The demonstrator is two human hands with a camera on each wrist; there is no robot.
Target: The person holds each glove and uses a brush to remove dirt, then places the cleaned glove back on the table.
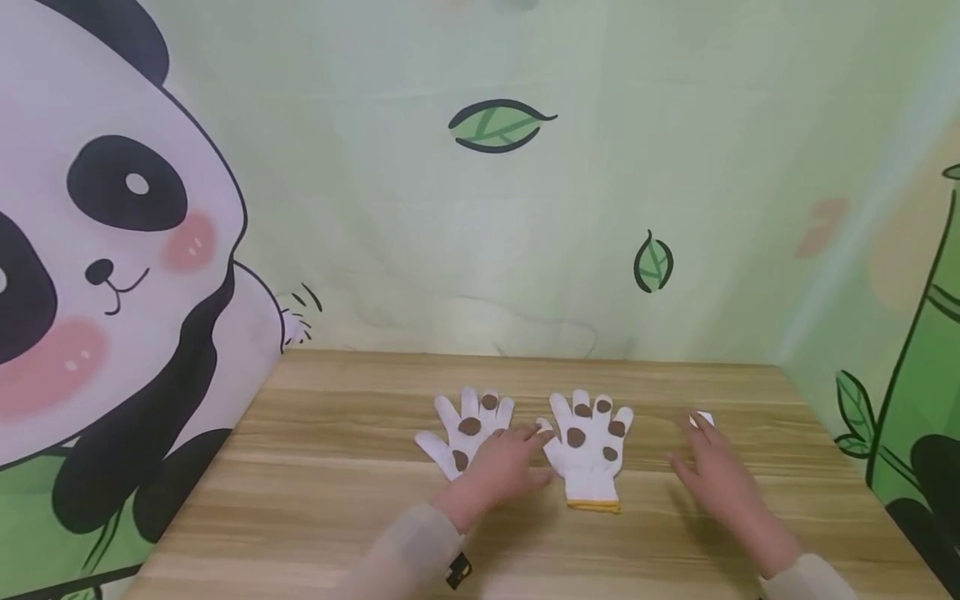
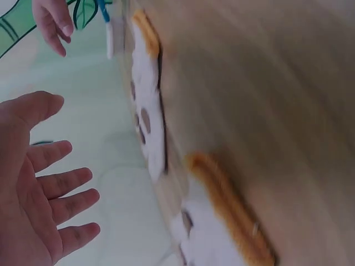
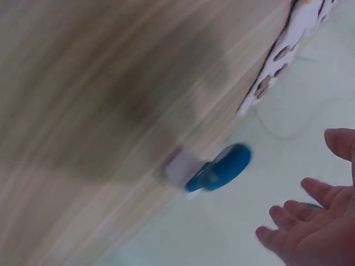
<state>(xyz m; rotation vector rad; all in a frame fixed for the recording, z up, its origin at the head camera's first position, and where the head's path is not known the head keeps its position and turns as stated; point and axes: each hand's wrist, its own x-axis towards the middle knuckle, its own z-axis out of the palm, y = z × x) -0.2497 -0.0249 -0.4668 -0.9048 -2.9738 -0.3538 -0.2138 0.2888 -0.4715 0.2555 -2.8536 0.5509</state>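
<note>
Two white work gloves with brown dots lie flat, side by side, fingers pointing away. Over the left glove (image 1: 468, 425) hovers my left hand (image 1: 502, 462), hiding its cuff; its fingers look spread in the left wrist view and hold nothing. The right glove (image 1: 588, 454), with its yellow-orange cuff edge, lies between my hands. Off to its right, my right hand (image 1: 716, 479) is above the table, fingers loosely extended. Just beyond those fingers stands a small white piece (image 1: 702, 417) with a blue rounded top (image 3: 227, 166); blur keeps me from telling its kind.
The wood-grain table (image 1: 315, 500) ends at a pale green backdrop (image 1: 375, 208) printed with leaves and a large panda (image 1: 150, 292). A small black item (image 1: 458, 572) shows by my left sleeve.
</note>
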